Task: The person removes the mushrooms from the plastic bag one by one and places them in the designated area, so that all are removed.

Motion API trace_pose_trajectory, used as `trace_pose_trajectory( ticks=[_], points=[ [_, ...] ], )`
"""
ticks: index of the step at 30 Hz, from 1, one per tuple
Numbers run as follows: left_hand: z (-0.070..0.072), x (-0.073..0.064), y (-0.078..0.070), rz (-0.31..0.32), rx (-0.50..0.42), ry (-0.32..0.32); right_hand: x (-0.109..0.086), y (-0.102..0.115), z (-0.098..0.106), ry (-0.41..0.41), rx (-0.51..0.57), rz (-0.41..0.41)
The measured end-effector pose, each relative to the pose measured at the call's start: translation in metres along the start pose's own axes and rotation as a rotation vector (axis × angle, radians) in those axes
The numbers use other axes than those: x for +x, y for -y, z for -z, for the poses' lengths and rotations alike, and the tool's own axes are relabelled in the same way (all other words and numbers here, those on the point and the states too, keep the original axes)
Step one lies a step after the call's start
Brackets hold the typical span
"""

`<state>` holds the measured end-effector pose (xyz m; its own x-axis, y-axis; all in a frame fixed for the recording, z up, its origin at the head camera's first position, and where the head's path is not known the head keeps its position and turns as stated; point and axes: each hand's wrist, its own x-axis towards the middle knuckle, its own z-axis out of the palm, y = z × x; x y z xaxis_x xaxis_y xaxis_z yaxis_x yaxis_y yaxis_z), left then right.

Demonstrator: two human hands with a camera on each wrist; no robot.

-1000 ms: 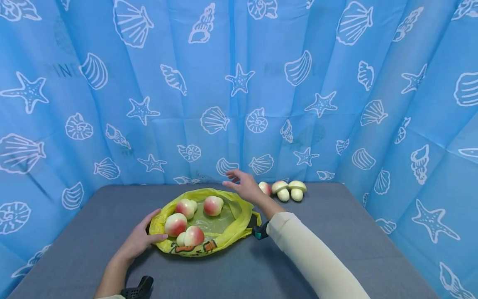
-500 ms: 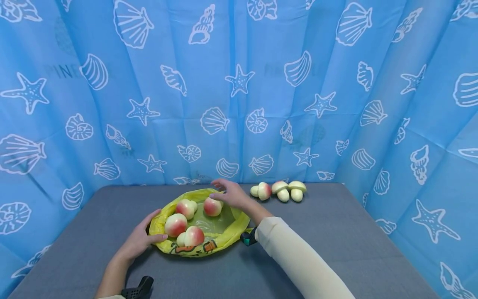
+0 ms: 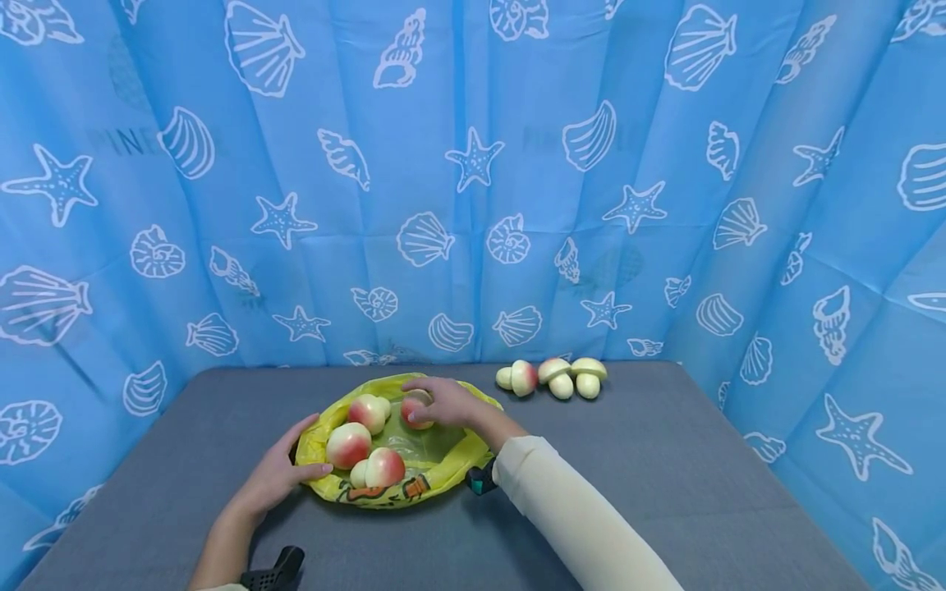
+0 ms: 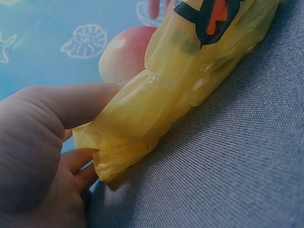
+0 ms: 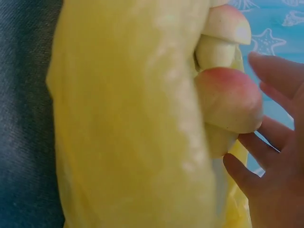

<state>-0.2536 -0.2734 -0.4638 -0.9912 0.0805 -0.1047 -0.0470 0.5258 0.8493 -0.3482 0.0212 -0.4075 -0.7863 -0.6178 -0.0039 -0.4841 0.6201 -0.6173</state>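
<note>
A yellow plastic bag [image 3: 452, 468] lies on the table with its mouth spread wide and several red-and-cream toy mushrooms inside. At its left side my left hand [image 3: 275, 474] holds the rim, thumb inside and fingers outside, as the left wrist view shows on the bag's crumpled edge [image 4: 126, 154]. My right hand [image 3: 449, 404] reaches over the far right rim, around the toy mushroom [image 5: 230, 102] at the back right of the bag. In the right wrist view its fingers are right at the stem and cap, while the thumb stands off above the cap.
Toward the table's back edge, right of the bag, lie a red-capped toy mushroom [image 3: 524, 377], a pinkish-capped one [image 3: 556, 377] and a pale-capped one [image 3: 588, 376]. A blue shell-print curtain [image 3: 473, 271] hangs behind the grey table [image 3: 665, 476].
My right hand has moved left and down from beside the back mushrooms into the bag, around a mushroom there. The left hand has stayed in place on the rim.
</note>
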Motion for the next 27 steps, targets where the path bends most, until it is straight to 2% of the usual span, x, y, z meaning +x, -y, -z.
trace_pose_trajectory(
  ticks=[6,12,21,27],
  points=[
    [-0.001,0.0,-0.002,0.01,0.0,0.002,-0.004,0.001,-0.001,0.084,-0.076,0.01],
    [-0.001,0.0,-0.002,0.016,0.009,-0.004,-0.007,0.0,0.0,0.122,-0.113,0.037],
    [-0.001,0.0,0.001,0.019,-0.015,-0.001,-0.013,0.0,0.003,0.131,-0.13,0.037],
    [-0.002,0.0,0.002,0.014,-0.017,0.0,-0.019,0.0,0.008,0.093,-0.136,0.035]
  ],
)
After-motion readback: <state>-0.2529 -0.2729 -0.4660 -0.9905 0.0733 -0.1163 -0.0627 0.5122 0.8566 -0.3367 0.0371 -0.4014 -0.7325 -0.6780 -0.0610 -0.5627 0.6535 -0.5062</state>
